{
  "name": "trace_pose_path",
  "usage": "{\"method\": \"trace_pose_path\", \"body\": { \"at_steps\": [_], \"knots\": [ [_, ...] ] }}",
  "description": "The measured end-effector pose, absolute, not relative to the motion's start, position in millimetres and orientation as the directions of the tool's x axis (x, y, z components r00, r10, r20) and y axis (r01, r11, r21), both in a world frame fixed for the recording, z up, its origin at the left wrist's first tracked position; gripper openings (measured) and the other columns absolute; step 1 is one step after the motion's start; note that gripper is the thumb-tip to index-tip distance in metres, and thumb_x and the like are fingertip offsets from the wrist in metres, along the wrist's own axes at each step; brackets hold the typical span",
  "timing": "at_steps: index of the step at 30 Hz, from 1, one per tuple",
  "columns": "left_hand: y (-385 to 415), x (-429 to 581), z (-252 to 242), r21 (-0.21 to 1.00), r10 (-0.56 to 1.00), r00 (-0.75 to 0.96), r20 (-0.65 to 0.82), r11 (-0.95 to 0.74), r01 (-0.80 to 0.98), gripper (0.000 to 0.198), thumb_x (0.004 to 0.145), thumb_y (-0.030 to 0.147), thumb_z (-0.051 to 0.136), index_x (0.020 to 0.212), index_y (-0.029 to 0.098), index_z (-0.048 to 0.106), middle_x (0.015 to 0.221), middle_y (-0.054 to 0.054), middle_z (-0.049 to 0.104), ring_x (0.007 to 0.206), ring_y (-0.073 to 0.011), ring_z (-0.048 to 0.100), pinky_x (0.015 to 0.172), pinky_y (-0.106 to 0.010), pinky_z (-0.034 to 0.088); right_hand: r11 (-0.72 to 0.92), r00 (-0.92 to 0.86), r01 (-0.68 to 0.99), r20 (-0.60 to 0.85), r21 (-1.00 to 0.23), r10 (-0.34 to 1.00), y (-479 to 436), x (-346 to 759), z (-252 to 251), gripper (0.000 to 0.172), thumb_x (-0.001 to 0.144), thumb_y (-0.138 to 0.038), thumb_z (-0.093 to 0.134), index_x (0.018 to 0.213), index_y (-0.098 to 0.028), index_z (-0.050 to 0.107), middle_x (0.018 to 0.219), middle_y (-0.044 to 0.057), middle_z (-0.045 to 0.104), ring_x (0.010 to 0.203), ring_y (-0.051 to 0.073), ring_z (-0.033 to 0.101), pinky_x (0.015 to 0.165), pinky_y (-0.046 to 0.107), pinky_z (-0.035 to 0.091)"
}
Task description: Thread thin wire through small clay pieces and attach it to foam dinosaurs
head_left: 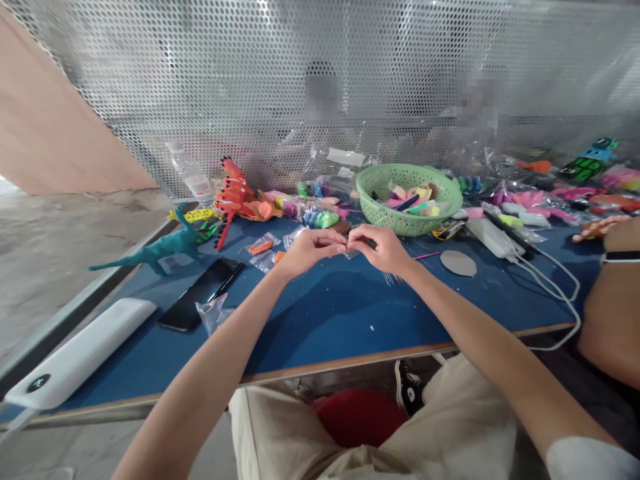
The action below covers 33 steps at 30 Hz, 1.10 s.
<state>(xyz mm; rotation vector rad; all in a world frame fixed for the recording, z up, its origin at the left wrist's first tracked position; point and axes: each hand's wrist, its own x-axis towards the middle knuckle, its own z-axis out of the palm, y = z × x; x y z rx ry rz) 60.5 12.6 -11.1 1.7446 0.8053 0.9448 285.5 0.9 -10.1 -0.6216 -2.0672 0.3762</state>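
Over the blue table [320, 320] my left hand [313, 250] and my right hand [377, 248] meet fingertip to fingertip. Both are closed in a pinch, and whatever sits between the fingers is too small to make out. Just behind the fingertips lies a brown lump [341, 227], partly hidden. Small clear packets with orange clay [261, 247] lie left of my left hand. Thin wires [393, 277] stick out below my right wrist. A green plastic basket [410, 200] holding colourful pieces of clay stands just behind my right hand.
At left are a teal dinosaur figure [170, 248], a red dinosaur figure [234, 197], a black phone [201, 293], a white power bank [83, 352] and a water bottle [191, 175]. A grey oval disc [459, 263] and white cables [550, 273] lie right. Another person's arm [613, 293] rests at far right.
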Motion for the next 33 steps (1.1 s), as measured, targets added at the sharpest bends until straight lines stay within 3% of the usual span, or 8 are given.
{"method": "trace_pose_path", "body": {
  "at_steps": [7,11,18,24,29,33],
  "knots": [
    [5,68,-8,0.861,0.838,0.387,0.384,-0.477,0.178,0.031,0.082,0.041,0.077,0.1,0.016,0.076,0.095,-0.008,0.077,0.084,-0.0183,0.073,0.075,-0.029,0.058,0.797,-0.368,0.315,0.707,-0.516,0.604,2,285,-11,0.013,0.096,-0.032,0.062,0.089,-0.022,0.067,0.083,0.002,0.07,0.074,0.016,0.063,0.071,0.03,0.048],
    [0,70,-6,0.804,0.812,0.37,0.452,-0.55,0.225,0.028,0.086,0.04,0.073,0.1,0.016,0.074,0.093,-0.007,0.077,0.077,-0.0153,0.071,0.068,-0.026,0.058,0.787,-0.352,0.316,0.705,-0.53,0.616,-1,283,-8,0.015,0.095,-0.034,0.063,0.088,-0.022,0.067,0.079,0.001,0.07,0.072,0.016,0.062,0.07,0.029,0.047],
    [-2,75,-7,0.775,0.803,0.331,0.496,-0.581,0.247,0.025,0.088,0.04,0.07,0.097,0.016,0.071,0.086,-0.006,0.077,0.071,-0.0151,0.071,0.061,-0.025,0.058,0.758,-0.315,0.314,0.69,-0.572,0.652,-2,282,-7,0.019,0.096,-0.036,0.061,0.087,-0.021,0.068,0.08,0.002,0.07,0.073,0.017,0.064,0.071,0.029,0.048],
    [-8,78,-3,0.702,0.785,0.345,0.515,-0.617,0.355,0.019,0.094,0.036,0.063,0.097,0.018,0.066,0.083,-0.003,0.076,0.052,-0.0091,0.063,0.055,-0.023,0.052,0.778,-0.323,0.34,0.712,-0.528,0.624,1,284,-7,0.02,0.096,-0.038,0.063,0.087,-0.021,0.069,0.078,0.001,0.07,0.071,0.016,0.063,0.071,0.029,0.047],
    [-12,77,-2,0.535,0.736,0.34,0.586,-0.666,0.52,0.02,0.097,0.037,0.058,0.095,0.019,0.065,0.08,-0.002,0.076,0.051,-0.0102,0.062,0.055,-0.024,0.047,0.763,-0.308,0.33,0.701,-0.556,0.644,-2,283,-5,0.022,0.097,-0.039,0.061,0.087,-0.021,0.069,0.08,0.003,0.071,0.072,0.017,0.064,0.069,0.029,0.048],
    [-14,80,-5,0.245,0.681,0.328,0.654,-0.602,0.76,0.022,0.096,0.04,0.056,0.096,0.021,0.067,0.07,-0.002,0.073,0.058,-0.0165,0.066,0.056,-0.026,0.041,0.756,-0.287,0.34,0.704,-0.559,0.649,-2,280,-8,0.021,0.097,-0.039,0.061,0.088,-0.021,0.068,0.081,0.002,0.071,0.073,0.017,0.064,0.069,0.03,0.049]
  ]
}}
